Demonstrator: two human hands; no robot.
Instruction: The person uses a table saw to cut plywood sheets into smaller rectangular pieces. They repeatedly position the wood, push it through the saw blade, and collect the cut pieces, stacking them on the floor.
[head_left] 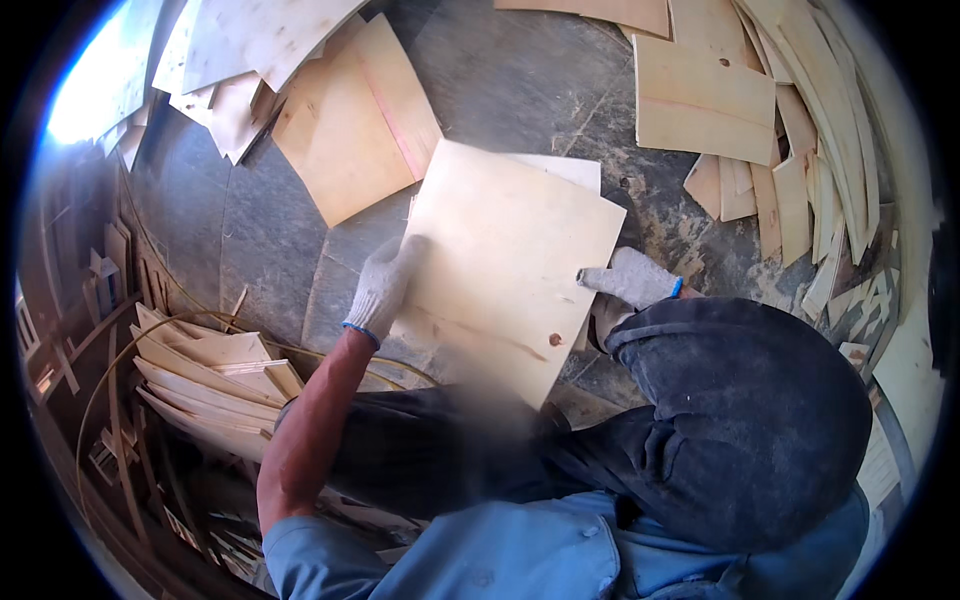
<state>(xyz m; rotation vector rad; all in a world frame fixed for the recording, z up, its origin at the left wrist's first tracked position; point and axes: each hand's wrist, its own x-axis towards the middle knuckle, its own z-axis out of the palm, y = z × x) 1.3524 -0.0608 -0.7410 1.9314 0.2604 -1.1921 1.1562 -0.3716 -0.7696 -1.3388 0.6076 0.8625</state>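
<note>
A pale, thin wood veneer sheet [512, 262] is held tilted above my lap. It has a brown knot near its lower right edge and a faint brown streak. My left hand [387, 283], in a white knit glove with a blue cuff, grips the sheet's left edge; its fingers go behind the wood. At the right edge my right hand [632, 280], gloved the same way, closes on the sheet with a fingertip over its face. Another pale sheet [565, 170] shows partly behind the upper edge. Whether it is held too, I cannot tell.
More veneer sheets [350, 120] lie at the upper left. A large heap of them [705, 100] spreads across the upper right. Left of my leg stands a stack of sheets [205, 375], with a thin yellowish hose [100, 385] curving past it. The floor [480, 80] is grey and stained.
</note>
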